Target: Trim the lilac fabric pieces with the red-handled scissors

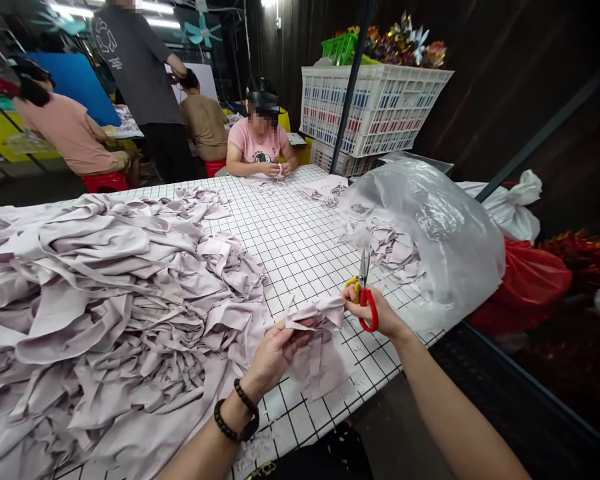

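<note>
Between my hands, over the near edge of the table, is a pale lilac fabric piece (320, 363) with folded layers and a part hanging down. My left hand (275, 353) grips its left end, fingers closed on the cloth. At its upper right corner, my right hand (375, 310) pinches the fabric and also carries scissors (369, 310) with one red and one yellow handle loop. The scissor blades point up and away from the cloth. A large heap of the same lilac fabric (90, 267) lies to the left of my left hand.
A clear plastic bag (445, 233) with fabric pieces at its mouth lies on the right of the grid-patterned table (275, 233). White crates (375, 107) stand behind it, beside a dark pole (350, 87). A person in pink (260, 143) sits across the table.
</note>
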`<action>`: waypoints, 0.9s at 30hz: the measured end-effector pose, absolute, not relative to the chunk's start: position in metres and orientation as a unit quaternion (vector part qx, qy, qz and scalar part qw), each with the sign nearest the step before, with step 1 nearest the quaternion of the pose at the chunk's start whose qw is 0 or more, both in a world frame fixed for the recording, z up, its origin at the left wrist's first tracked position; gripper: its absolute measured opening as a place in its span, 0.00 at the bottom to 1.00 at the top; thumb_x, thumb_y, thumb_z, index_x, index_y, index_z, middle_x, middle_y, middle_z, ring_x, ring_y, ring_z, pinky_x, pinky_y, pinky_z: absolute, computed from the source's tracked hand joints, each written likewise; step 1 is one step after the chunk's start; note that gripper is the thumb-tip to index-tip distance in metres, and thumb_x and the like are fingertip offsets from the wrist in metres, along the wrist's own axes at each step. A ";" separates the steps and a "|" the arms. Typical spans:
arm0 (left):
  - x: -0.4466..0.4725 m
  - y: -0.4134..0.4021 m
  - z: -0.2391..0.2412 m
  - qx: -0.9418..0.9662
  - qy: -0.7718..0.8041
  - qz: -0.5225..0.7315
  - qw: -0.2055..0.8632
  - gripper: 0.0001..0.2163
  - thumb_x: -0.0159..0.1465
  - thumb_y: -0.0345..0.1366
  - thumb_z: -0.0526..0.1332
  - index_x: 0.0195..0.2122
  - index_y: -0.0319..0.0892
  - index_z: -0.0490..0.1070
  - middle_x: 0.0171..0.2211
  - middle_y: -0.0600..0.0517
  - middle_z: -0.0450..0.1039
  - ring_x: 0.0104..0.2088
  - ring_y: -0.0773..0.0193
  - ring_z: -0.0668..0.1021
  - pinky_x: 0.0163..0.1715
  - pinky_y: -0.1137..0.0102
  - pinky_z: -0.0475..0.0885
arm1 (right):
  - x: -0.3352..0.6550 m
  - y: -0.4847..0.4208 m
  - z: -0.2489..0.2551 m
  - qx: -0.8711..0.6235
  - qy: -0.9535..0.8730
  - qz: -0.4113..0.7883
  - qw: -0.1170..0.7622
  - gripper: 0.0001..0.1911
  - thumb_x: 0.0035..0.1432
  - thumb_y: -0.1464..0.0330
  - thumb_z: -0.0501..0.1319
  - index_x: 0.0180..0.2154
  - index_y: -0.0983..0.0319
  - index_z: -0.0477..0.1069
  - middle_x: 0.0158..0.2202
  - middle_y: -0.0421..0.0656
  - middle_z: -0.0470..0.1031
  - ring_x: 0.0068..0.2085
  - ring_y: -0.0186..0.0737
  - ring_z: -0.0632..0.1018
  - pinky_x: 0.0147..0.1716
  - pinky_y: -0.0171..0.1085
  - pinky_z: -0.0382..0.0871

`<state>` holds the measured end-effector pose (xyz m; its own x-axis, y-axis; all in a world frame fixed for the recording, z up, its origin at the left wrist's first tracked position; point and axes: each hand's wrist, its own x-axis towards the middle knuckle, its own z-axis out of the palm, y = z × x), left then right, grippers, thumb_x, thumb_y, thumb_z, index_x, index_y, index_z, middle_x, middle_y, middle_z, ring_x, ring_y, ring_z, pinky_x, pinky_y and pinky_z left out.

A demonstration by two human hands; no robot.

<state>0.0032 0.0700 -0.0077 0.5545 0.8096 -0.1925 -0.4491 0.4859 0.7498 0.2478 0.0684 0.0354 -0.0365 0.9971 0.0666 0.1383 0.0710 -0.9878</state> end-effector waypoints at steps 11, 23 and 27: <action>-0.002 0.038 -0.005 0.391 0.399 0.325 0.763 0.19 0.60 0.41 0.64 0.49 0.43 0.60 0.28 0.59 0.65 0.19 0.74 0.67 0.22 0.76 0.63 | 0.241 0.070 0.027 -0.543 -0.543 0.382 0.513 0.12 0.50 0.65 0.61 0.29 0.58 0.55 0.32 0.39 0.69 0.31 0.37 0.71 0.30 0.37 0.67; 0.004 0.033 0.032 0.507 0.284 0.178 0.794 0.17 0.65 0.51 0.54 0.32 0.40 0.66 0.25 0.49 0.76 0.20 0.68 0.73 0.23 0.74 0.67 | 0.199 0.103 0.091 -0.603 -0.683 0.233 0.341 0.04 0.53 0.71 0.57 0.34 0.59 0.64 0.28 0.38 0.71 0.29 0.35 0.71 0.29 0.34 0.63; 0.009 0.037 0.035 0.422 0.275 0.267 0.822 0.16 0.65 0.48 0.57 0.35 0.38 0.67 0.26 0.49 0.77 0.23 0.68 0.76 0.26 0.75 0.69 | 0.200 0.082 0.072 -0.566 -0.596 0.455 0.344 0.08 0.53 0.66 0.62 0.34 0.59 0.63 0.35 0.40 0.74 0.27 0.33 0.71 0.26 0.33 0.65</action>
<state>0.0086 0.0366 0.0349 0.7066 0.6704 -0.2263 -0.2065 0.5013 0.8403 0.1999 0.0823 0.0725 -0.1235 0.9868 -0.1043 0.3616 -0.0531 -0.9308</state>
